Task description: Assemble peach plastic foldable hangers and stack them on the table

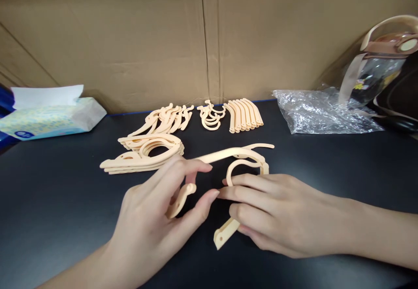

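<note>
My left hand (163, 210) is curled around a curved beige plastic hanger arm (181, 202), whose rounded end shows between thumb and forefinger; those two fingertips are apart. My right hand (277, 215) grips a partly assembled folding hanger. Its hook (237, 164) curves above my fingers, and a straight arm (225, 233) with a hole at the end sticks out below them. A long beige piece (222, 154) runs behind both hands towards the hook; I cannot tell whether it is joined there. The hands nearly touch at the fingertips.
Behind my left hand lie stacked hanger pieces (143, 162), with more curved arms (166, 119) beyond. Loose hooks (210, 117) and a row of straight arms (244, 114) sit by the cardboard wall (146, 40). Tissues (58, 117) stand left; a plastic bag (320, 112) and bottle (375, 75) right.
</note>
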### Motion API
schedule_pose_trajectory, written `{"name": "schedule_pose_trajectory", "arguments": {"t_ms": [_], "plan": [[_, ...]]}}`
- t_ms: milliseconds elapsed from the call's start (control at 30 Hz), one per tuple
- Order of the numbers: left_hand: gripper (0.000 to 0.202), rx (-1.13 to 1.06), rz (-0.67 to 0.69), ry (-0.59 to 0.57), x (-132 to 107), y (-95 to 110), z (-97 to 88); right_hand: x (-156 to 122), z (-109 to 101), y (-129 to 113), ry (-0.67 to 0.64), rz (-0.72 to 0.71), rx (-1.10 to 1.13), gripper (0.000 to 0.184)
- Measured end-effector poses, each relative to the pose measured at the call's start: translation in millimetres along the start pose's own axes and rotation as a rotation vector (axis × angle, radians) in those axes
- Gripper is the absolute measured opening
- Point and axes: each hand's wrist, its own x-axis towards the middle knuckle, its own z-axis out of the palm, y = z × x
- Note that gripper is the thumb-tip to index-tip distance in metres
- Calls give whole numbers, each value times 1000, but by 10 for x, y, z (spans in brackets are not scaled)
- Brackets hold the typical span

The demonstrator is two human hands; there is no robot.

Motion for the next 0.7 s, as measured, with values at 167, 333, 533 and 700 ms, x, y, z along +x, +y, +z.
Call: {"name": "schedule_pose_trajectory", "arguments": {"t_ms": [167,333,533,700], "plan": [[25,59,3,38,3,0,-7,12,-35,-25,-26,-52,-3,15],[29,-86,-28,-106,13,-41,47,38,-24,-44,-50,-82,6,17],[19,-328,-190,-216,50,1,99,80,-4,-118,2,-146,-51,28],[17,-382,-261,-251,61,20,75,70,-5,-151,50,-171,-109,26]]}}
